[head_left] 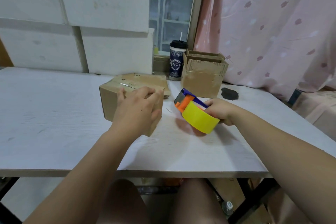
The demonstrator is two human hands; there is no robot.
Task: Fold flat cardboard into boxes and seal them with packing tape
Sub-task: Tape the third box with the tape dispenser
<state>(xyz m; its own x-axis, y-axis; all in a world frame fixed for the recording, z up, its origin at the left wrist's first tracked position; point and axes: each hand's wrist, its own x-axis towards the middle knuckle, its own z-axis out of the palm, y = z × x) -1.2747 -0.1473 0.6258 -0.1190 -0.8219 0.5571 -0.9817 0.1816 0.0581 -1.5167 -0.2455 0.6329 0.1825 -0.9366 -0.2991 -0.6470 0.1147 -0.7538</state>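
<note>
A small closed cardboard box [109, 100] sits on the white table [54, 123], with clear tape along its top seam. My left hand [138, 107] lies over the box's near right corner, fingers spread across the top and side. My right hand [219, 110] grips a tape dispenser [189, 103], blue and orange with a metal blade pointing left, just right of the box. A yellow tape roll [199, 121] sits in the dispenser, low over the table.
Flat cardboard [145, 79] lies behind the box. Two open cardboard boxes [201, 78] stand at the back right beside a dark tumbler [177, 60] with a straw. A dark patch [229, 93] marks the table. A pink curtain [272, 23] hangs at right.
</note>
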